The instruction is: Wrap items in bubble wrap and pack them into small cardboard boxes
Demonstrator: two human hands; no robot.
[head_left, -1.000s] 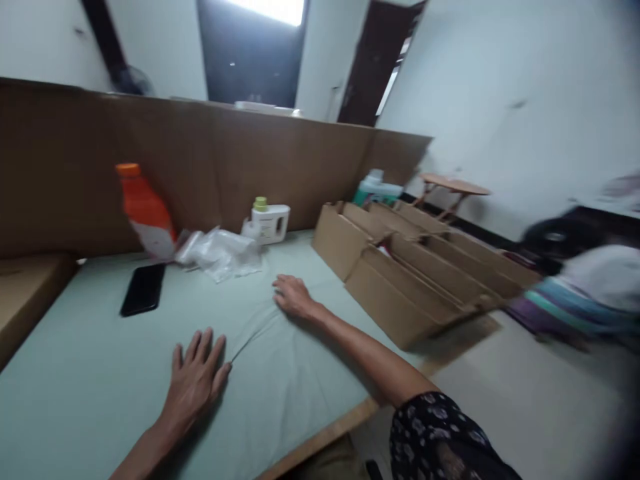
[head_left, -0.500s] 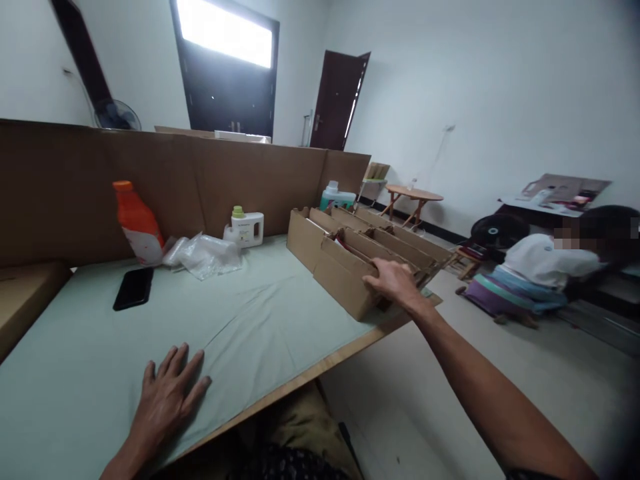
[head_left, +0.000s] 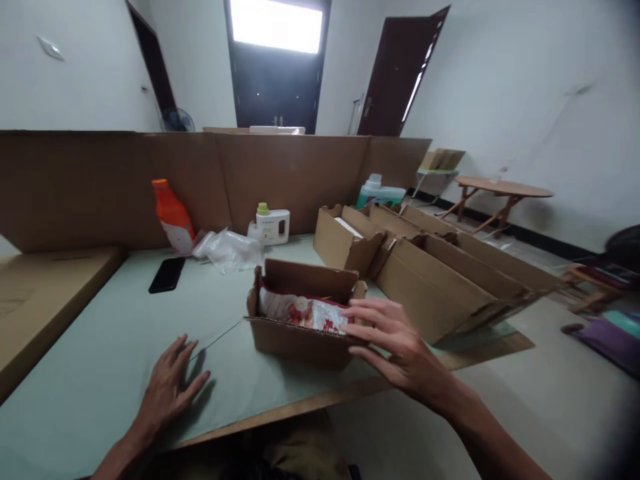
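Observation:
A small open-topped cardboard box [head_left: 300,347] stands near the front of the table. Inside it lies a white-and-red printed plastic packet [head_left: 300,311], its lower part hidden by the box's near wall. My right hand [head_left: 387,340] is at the box's right end, fingers stretched and apart, the tips at its wall; whether they press on it I cannot tell. To the left of the box, my left hand [head_left: 173,380] hovers low over the green cloth or rests lightly on it, its fingers spread and nothing in them.
More cardboard boxes [head_left: 435,287] stand in rows at the right edge. Behind are an orange bottle [head_left: 173,217], clear plastic bags [head_left: 230,251], a white jug [head_left: 273,227] and a teal bottle [head_left: 381,195]. A black phone [head_left: 167,275] lies left, beside a large carton [head_left: 55,300]. A cardboard screen [head_left: 290,180] backs the table.
My right hand has brought the small box from the right-hand row to the table's front middle. My left hand has lifted slightly or shifted. The view has turned right-to-left.

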